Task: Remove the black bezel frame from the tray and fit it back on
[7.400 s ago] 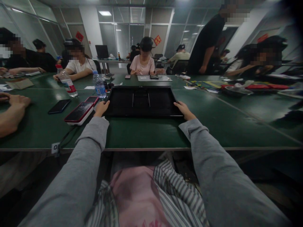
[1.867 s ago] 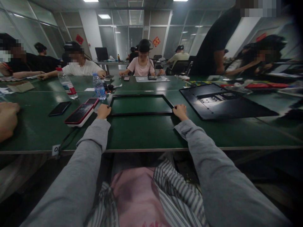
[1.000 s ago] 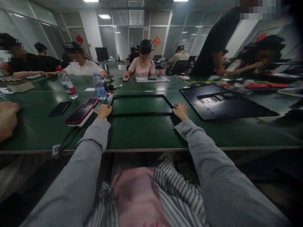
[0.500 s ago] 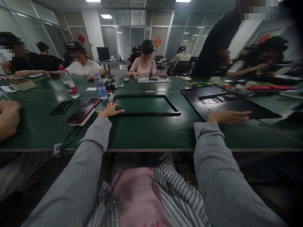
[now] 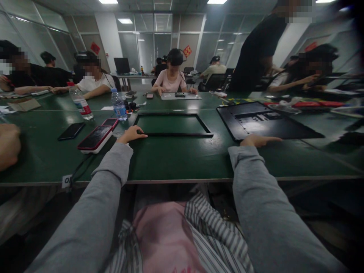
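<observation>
Your left hand (image 5: 130, 134) was at the centre-left of the frame, at the near left corner of a black rectangular border (image 5: 176, 134); its grip was pinching that corner between thumb and fingers. The border lay on the green tabletop (image 5: 176, 163) in the middle of the picture, and the green surface showed through its opening. Your right hand (image 5: 254, 140) was right of centre, touching the near edge of a black panel (image 5: 284, 131), with the fingers extended along that edge toward the right; whether its grip was closed on the panel cannot be told, as part of the hand was hidden. The panel occupied the right side of the view, apart from the border, with fittings visible on its upper face. Left of your left hand you had a red-and-white device (image 5: 96, 138), and farther left a dark phone (image 5: 71, 131) lying flat. Beyond these, toward the upper left, stood a blue-capped bottle (image 5: 119, 106) and a red-capped bottle (image 5: 81, 102), the latter appearing tilted. A co-worker's hand (image 5: 9, 146) rested at the left margin. At upper centre, a person in a pink top (image 5: 172, 79) sat behind a grey sheet (image 5: 189, 96).
</observation>
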`<state>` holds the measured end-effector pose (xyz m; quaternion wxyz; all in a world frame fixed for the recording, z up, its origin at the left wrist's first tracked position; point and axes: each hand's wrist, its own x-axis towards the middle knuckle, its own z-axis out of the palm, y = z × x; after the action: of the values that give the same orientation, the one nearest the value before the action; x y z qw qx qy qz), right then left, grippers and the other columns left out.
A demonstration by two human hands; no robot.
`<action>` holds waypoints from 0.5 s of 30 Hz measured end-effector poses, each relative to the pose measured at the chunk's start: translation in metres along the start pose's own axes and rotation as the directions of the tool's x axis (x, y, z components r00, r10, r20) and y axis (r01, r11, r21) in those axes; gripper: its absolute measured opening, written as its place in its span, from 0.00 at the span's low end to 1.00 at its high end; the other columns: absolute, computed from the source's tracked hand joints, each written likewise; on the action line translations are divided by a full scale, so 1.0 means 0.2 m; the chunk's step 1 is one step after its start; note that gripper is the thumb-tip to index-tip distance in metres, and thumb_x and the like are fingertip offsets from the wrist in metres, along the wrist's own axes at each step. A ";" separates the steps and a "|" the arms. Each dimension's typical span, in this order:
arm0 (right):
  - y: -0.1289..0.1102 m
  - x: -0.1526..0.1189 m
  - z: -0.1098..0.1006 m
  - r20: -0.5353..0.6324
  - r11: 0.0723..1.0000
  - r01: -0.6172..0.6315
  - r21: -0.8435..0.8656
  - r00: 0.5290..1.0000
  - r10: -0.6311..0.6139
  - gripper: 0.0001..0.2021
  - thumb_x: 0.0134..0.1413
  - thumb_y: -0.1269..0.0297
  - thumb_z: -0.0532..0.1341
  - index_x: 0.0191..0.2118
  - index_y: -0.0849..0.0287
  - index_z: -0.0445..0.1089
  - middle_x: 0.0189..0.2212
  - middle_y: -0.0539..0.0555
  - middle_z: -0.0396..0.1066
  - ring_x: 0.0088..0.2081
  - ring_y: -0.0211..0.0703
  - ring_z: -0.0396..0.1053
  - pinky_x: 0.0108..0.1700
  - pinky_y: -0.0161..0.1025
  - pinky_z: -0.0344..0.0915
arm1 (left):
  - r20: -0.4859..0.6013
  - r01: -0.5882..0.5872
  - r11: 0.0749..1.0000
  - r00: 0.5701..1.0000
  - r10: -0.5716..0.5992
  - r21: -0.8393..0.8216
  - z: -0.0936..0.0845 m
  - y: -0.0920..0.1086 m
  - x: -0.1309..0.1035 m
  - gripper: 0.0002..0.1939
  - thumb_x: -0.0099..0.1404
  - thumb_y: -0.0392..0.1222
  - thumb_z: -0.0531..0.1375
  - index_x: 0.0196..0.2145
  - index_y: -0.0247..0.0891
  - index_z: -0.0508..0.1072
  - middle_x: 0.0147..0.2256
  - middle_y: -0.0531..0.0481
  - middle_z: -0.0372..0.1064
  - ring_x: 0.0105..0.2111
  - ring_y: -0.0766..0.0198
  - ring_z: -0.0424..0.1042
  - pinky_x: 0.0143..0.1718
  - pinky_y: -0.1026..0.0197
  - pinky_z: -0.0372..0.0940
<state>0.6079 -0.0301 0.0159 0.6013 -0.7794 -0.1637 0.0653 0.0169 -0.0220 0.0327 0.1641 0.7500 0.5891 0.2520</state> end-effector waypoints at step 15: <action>-0.05 -0.22 0.13 0.108 0.998 0.019 0.053 0.994 -0.024 0.40 0.56 0.79 0.44 0.76 0.68 0.37 0.68 0.71 0.57 0.67 0.47 0.62 0.69 0.46 0.54 | -0.139 0.108 0.900 0.974 -0.182 -0.422 0.00 0.02 -0.01 0.29 0.40 0.64 0.76 0.31 0.38 0.78 0.33 0.46 0.77 0.39 0.55 0.75 0.44 0.54 0.68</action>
<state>0.5581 -0.0188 0.0143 0.6122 -0.7571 -0.2026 0.1052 0.0189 -0.0257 0.0345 0.2847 0.6275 0.5890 0.4223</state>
